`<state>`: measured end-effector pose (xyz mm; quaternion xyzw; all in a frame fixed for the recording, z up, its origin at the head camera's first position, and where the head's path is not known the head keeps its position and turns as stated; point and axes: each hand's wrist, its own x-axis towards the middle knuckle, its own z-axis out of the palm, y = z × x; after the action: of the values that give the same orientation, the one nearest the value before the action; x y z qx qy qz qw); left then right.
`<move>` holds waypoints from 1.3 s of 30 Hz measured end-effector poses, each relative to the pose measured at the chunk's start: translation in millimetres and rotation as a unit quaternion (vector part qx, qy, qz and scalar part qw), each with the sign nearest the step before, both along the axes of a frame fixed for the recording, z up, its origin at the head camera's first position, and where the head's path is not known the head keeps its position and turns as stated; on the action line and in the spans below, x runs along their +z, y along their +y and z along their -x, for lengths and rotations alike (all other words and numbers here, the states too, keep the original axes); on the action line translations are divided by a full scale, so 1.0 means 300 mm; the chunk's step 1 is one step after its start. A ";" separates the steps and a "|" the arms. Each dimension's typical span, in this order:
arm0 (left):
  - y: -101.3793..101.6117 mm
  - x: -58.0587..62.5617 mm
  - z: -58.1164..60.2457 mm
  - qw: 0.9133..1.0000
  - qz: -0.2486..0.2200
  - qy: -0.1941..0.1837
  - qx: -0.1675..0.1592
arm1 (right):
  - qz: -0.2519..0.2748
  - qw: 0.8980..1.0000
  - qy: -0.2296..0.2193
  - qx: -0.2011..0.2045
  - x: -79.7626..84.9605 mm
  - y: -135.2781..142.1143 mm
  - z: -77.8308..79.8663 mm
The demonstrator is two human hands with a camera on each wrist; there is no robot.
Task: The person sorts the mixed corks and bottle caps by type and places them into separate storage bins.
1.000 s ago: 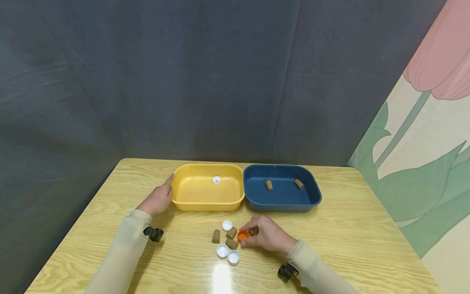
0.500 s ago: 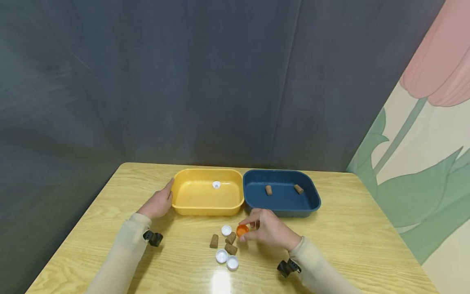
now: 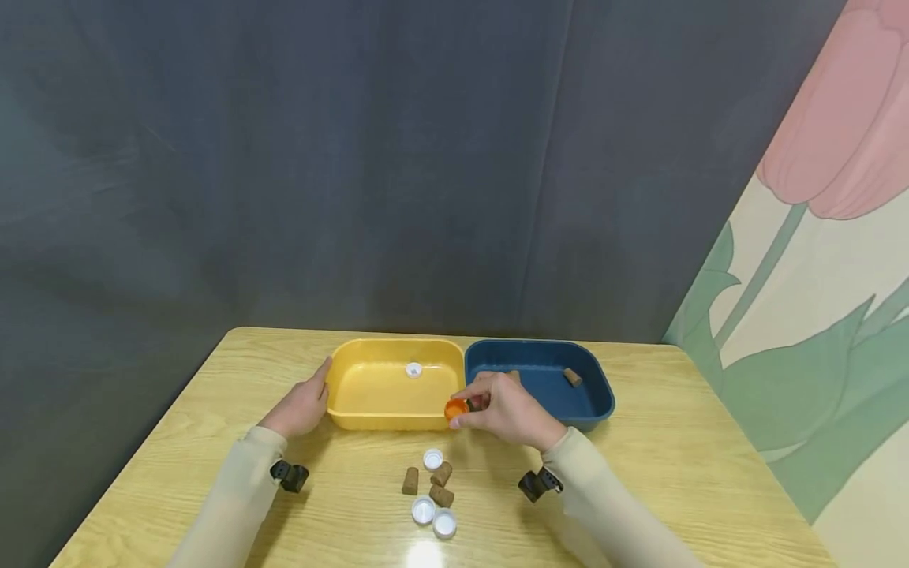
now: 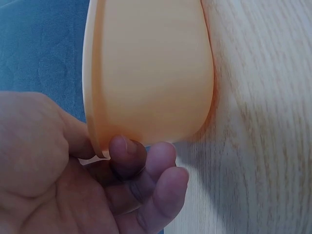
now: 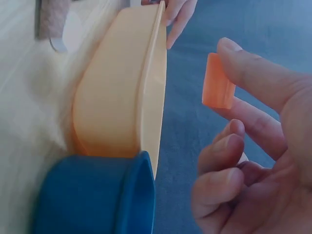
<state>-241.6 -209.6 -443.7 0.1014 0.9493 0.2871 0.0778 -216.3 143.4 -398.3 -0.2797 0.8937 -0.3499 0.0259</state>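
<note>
My right hand (image 3: pixel 511 412) pinches an orange bottle cap (image 3: pixel 455 409) between thumb and index finger. It holds the cap up near the front right corner of the yellow tub (image 3: pixel 387 422); the right wrist view shows the cap (image 5: pixel 218 82) side-on. At the tub's left end, my left hand (image 3: pixel 295 408) grips the rim, with several fingers (image 4: pixel 163 192) against the outer wall. One white bottle cap (image 3: pixel 413 370) lies inside the yellow tub. To the right, the blue tub (image 3: pixel 609 402) holds a cork (image 3: pixel 571 377) and another partly hidden behind my right hand.
On the wooden table (image 3: pixel 355 505) before the tubs lie a cork (image 3: pixel 410 481), two more corks touching each other, and white bottle caps (image 3: pixel 444 523). The tubs stand side by side, touching. A dark curtain (image 3: pixel 426 197) hangs behind the table.
My right hand has lifted the orange bottle cap off the table, carrying it forward and slightly left to the yellow tub's edge. My left hand has stayed at the tub's left rim.
</note>
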 end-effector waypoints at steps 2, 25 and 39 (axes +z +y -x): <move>-0.001 -0.006 -0.005 1.000 -0.002 0.001 0.000 | -0.011 1.000 0.007 -0.001 0.003 -0.013 0.018; -0.009 -0.004 0.015 1.000 0.000 -0.002 -0.002 | -0.037 0.997 -0.053 -0.045 0.058 -0.216 0.263; -0.011 0.010 0.017 1.000 -0.002 0.010 -0.016 | -0.053 0.990 -0.104 -0.078 -0.007 -0.282 0.343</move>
<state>-246.8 -212.9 -440.8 0.1195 0.9476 0.2872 0.0730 -319.2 58.9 -400.3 -0.1692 0.9227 -0.3297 0.1059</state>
